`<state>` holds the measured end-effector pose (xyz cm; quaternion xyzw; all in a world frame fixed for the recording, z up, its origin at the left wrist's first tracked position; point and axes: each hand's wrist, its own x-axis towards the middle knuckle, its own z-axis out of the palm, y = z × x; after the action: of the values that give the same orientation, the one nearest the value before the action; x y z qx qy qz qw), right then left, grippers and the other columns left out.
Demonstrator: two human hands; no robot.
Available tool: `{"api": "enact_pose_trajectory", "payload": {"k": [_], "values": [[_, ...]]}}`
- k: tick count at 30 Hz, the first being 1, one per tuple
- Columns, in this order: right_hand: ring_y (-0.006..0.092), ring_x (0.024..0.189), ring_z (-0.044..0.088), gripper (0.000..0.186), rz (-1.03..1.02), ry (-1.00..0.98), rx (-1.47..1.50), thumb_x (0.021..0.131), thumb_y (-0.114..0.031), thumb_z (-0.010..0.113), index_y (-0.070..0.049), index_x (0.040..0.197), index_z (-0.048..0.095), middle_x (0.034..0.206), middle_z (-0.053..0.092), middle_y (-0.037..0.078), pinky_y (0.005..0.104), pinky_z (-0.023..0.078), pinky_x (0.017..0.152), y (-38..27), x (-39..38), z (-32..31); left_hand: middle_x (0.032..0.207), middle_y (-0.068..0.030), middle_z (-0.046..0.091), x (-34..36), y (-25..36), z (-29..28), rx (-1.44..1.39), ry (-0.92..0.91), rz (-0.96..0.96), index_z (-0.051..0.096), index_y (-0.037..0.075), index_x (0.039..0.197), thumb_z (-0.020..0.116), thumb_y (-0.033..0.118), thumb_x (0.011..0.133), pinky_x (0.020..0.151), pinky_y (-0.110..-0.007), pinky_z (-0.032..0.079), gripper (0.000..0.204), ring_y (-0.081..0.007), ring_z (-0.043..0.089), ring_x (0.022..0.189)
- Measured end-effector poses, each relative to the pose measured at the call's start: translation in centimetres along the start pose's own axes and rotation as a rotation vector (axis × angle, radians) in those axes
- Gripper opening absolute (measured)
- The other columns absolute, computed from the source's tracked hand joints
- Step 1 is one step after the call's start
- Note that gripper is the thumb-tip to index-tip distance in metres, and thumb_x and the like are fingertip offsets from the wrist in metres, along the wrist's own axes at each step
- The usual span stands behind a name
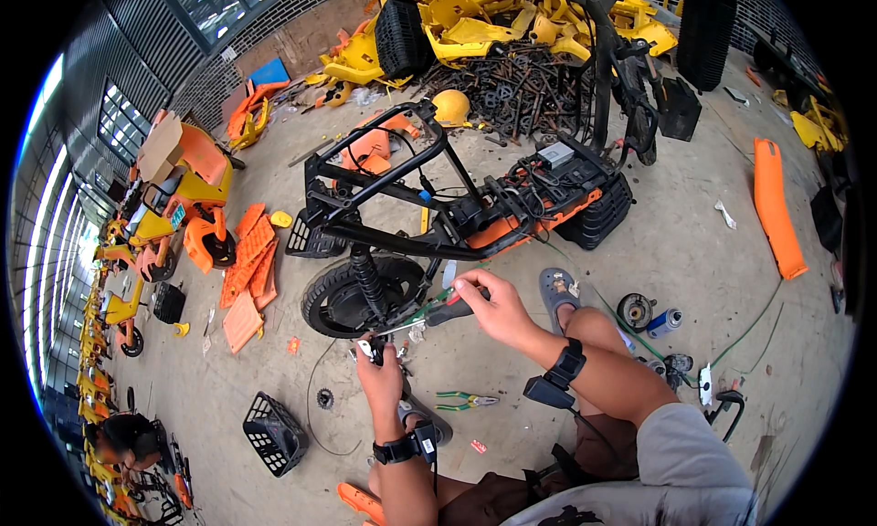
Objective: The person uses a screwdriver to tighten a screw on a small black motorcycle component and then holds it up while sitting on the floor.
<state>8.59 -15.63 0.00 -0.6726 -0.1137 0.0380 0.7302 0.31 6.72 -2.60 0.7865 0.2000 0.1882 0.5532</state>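
Near end: orange piece (362, 500) is lying on the floor by the person's legs. Black crate (276, 433) is sitting tilted, off to the left, with a small toothed sprocket (324, 398) lying just beyond it. Green-handled pliers (468, 402) are lying on the concrete between the forearms, neither hand touching them.

Left hand (379, 378) is gripping a small dark-and-silver piece (373, 349) at the near side of the wheel hub; fingers are closing round it, can't tell what it is or whether it's fixed to the bike. Right hand (496, 312) is pinching the red-and-green handle of a slim tool (449, 297), narrow grip, thumb and fingertips. Its thin shaft is slanting down-left, end lying near the left hand; contact unclear.

Wheel (322, 299) is standing just past both hands, with a coil shock (367, 284) rising alongside it to the stripped black frame (402, 246). Blue spray can (665, 322) is lying right of the person's foot, near a round metal part (635, 310). Orange panels (248, 261) are lying left of the wheel, a long orange cover (778, 211) far right.

Further back, yellow helmet (450, 108) is resting beside a heap of dark metal parts (521, 83); yellow body panels (466, 42) are piling up behind.
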Motion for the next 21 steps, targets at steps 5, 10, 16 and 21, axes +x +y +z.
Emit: {"api": "enact_pose_trajectory", "payload": {"k": [5, 10, 16, 21], "values": [[0.0098, 0.086, 0.061, 0.020, -0.194, 0.068, -0.047, 0.094, -0.012, 0.063, -0.002, 0.112, 0.062, 0.097, 0.064, 0.002, 0.0252, 0.049, 0.078, 0.3, 0.1, 0.1, 0.083, -0.0035, 0.057, -0.2, 0.2, 0.2, 0.019, -0.013, -0.019, 0.053, 0.002, 0.116, 0.060, 0.005, 0.090, 0.056, -0.026, 0.047, 0.027, -0.0116, 0.059, 0.063], [0.0143, 0.084, 0.064, 0.021, -0.174, 0.030, -0.034, 0.093, -0.016, 0.065, -0.002, 0.109, 0.064, 0.090, 0.068, 0.005, 0.0292, 0.050, 0.079, 0.0, 0.1, -0.2, 0.083, -0.0035, 0.057, -0.3, 0.5, 0.5, 0.056, 0.001, -0.041, 0.053, 0.002, 0.115, 0.061, 0.006, 0.090, 0.055, -0.026, 0.047, 0.027, -0.0111, 0.059, 0.062], [0.0172, 0.082, 0.065, 0.021, -0.080, 0.039, 0.006, 0.093, -0.017, 0.065, -0.002, 0.108, 0.064, 0.093, 0.068, 0.007, 0.0305, 0.051, 0.080, 0.0, 0.0, -0.3, 0.084, -0.0040, 0.057, 0.2, -1.3, 0.5, 0.181, -0.005, 0.031, 0.052, 0.001, 0.119, 0.062, 0.007, 0.091, 0.055, -0.026, 0.048, 0.030, -0.0113, 0.059, 0.062], [0.0169, 0.084, 0.065, 0.019, -0.326, 0.128, -0.112, 0.094, -0.016, 0.063, -0.002, 0.107, 0.064, 0.092, 0.068, 0.007, 0.0300, 0.051, 0.080, 0.4, 0.3, -0.5, 0.083, -0.0039, 0.057, 0.1, -1.0, 0.9, 0.153, -0.032, 0.005, 0.052, 0.001, 0.119, 0.061, 0.006, 0.090, 0.055, -0.026, 0.048, 0.031, -0.0115, 0.060, 0.062]]}}
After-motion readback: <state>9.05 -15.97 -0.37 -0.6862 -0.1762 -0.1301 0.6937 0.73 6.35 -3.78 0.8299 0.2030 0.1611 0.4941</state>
